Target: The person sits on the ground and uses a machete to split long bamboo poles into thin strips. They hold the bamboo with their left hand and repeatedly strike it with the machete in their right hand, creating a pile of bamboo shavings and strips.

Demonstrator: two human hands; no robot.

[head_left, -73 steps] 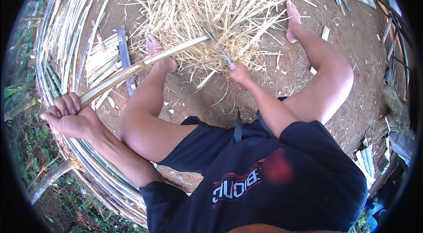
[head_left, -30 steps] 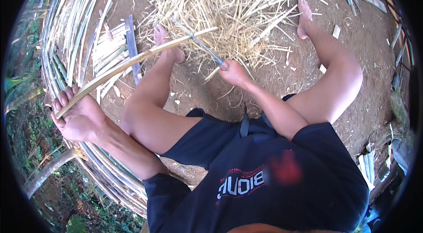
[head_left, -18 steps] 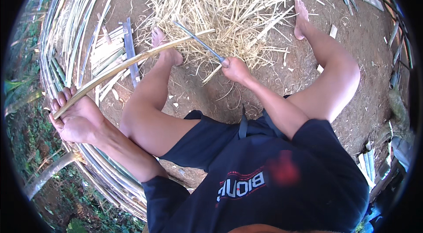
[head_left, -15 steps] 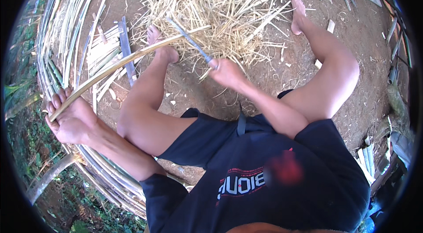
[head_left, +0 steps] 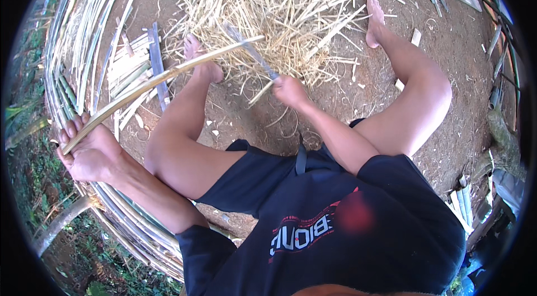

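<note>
In the left hand (head_left: 92,153), palm up and curled, holding the strip (head_left: 151,82) by its near end! Stretching diagonally away to the upper right, past the left shin (head_left: 187,106), out over the shavings (head_left: 313,10). Crossing the knife (head_left: 259,59) just short of the far tip, contact unclear. Gripped, there, in the closed right hand (head_left: 289,92).

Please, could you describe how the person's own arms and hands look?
The left hand and right hand are bare, without gloves. Both forearms are uncovered; the left sleeve and right sleeve are short, dark and loose. No watch or bracelet is visible on either wrist.
</note>
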